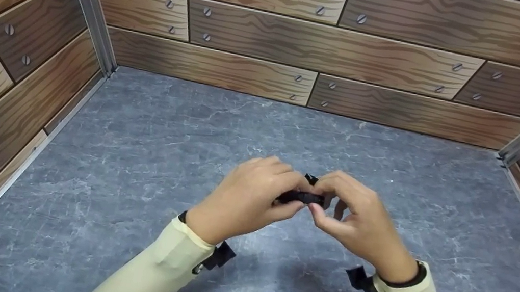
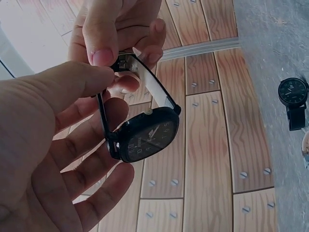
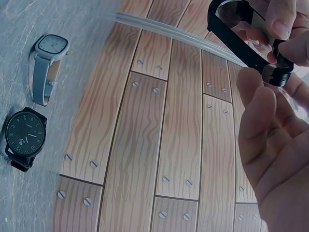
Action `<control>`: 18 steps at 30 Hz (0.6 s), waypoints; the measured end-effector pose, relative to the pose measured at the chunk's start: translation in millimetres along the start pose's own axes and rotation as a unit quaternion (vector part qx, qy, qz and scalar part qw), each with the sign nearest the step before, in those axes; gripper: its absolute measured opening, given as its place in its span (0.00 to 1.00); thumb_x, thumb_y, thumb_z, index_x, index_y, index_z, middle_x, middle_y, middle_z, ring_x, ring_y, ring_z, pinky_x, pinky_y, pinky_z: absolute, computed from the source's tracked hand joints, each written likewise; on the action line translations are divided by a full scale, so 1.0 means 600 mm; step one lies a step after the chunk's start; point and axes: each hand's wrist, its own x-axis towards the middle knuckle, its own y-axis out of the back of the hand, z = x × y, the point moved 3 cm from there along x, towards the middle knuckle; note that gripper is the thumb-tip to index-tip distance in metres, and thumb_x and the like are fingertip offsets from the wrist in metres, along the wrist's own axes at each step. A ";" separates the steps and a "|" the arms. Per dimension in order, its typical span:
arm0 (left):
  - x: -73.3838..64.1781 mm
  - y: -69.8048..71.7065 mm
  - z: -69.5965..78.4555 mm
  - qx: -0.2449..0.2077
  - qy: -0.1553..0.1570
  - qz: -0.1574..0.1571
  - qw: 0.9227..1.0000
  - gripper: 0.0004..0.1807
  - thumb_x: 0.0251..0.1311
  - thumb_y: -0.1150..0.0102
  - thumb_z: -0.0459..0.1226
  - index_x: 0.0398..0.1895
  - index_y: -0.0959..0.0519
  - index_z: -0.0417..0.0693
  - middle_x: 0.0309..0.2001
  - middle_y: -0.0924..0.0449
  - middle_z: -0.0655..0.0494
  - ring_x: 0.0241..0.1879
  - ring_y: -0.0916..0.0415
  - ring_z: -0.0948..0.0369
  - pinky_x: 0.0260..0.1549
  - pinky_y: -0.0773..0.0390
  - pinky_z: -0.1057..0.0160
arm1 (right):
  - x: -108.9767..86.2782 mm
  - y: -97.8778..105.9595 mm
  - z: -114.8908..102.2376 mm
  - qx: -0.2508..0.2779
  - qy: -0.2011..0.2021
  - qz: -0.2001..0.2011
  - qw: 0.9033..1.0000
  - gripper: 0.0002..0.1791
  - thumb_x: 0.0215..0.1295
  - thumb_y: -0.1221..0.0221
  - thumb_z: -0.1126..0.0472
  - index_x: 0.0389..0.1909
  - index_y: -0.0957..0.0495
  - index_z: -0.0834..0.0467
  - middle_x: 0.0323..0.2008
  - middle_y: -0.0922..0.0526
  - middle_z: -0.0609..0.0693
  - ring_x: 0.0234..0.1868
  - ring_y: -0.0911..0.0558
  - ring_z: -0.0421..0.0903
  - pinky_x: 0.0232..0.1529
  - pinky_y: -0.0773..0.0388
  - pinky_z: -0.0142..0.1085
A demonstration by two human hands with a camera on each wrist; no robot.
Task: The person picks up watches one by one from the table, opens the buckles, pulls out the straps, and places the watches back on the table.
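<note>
Between the two hands is a black wristwatch (image 1: pixel 301 197), lifted above the grey table. Its dark, round-cornered dial (image 2: pixel 149 137) hangs below the fingers in the left wrist view, with the strap forming a loop whose inner side looks pale. My left hand (image 1: pixel 253 194) pinches the strap between thumb and forefinger, close to the metal buckle (image 2: pixel 124 62). From the other side my right hand (image 1: pixel 356 212) pinches the strap at the buckle with thumb and forefinger. In the right wrist view the black strap (image 3: pixel 236 46) slants down to the right fingertips. The fingers partly hide the clasp.
On the grey marbled table (image 1: pixel 146 149) lie a round black watch (image 3: pixel 26 134) and a square-faced watch with a grey-blue strap (image 3: pixel 46 67). Wood-patterned panels (image 1: pixel 256 32) close off the back and both sides. Small black mounts (image 1: pixel 221 256) stick out at the sleeve cuffs.
</note>
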 end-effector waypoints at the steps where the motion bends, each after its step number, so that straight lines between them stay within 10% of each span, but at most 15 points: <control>1: 0.000 0.000 0.000 -0.002 -0.001 0.004 1.000 0.07 0.68 0.34 0.40 0.46 0.15 0.52 0.40 0.14 0.61 0.37 0.24 0.63 0.37 0.24 0.64 | 0.000 0.000 0.000 0.000 0.000 0.000 1.000 0.17 0.59 0.34 0.75 0.44 0.19 0.52 0.39 0.18 0.46 0.32 0.23 0.38 0.26 0.26 0.24; 6: 0.001 0.002 -0.004 -0.008 0.002 0.025 1.000 0.05 0.63 0.35 0.36 0.41 0.16 0.50 0.37 0.15 0.62 0.37 0.25 0.62 0.39 0.25 0.64 | 0.000 0.003 -0.001 0.005 -0.005 0.004 1.000 0.16 0.61 0.35 0.74 0.43 0.19 0.52 0.38 0.18 0.47 0.31 0.22 0.38 0.26 0.25 0.26; 13: -0.001 0.009 -0.009 0.023 -0.006 0.041 0.999 0.05 0.59 0.32 0.35 0.39 0.15 0.51 0.36 0.15 0.61 0.42 0.20 0.61 0.69 0.32 0.52 | 0.003 -0.001 -0.001 0.007 -0.019 0.013 1.000 0.15 0.61 0.34 0.72 0.46 0.19 0.55 0.40 0.17 0.49 0.37 0.21 0.41 0.39 0.23 0.29; 18: -0.001 0.009 -0.006 0.021 -0.022 0.035 0.999 0.07 0.60 0.31 0.35 0.42 0.12 0.52 0.36 0.15 0.61 0.41 0.21 0.61 0.62 0.27 0.55 | 0.005 -0.004 -0.005 -0.035 -0.006 0.006 0.999 0.16 0.60 0.31 0.70 0.48 0.18 0.54 0.45 0.16 0.47 0.44 0.21 0.44 0.50 0.27 0.33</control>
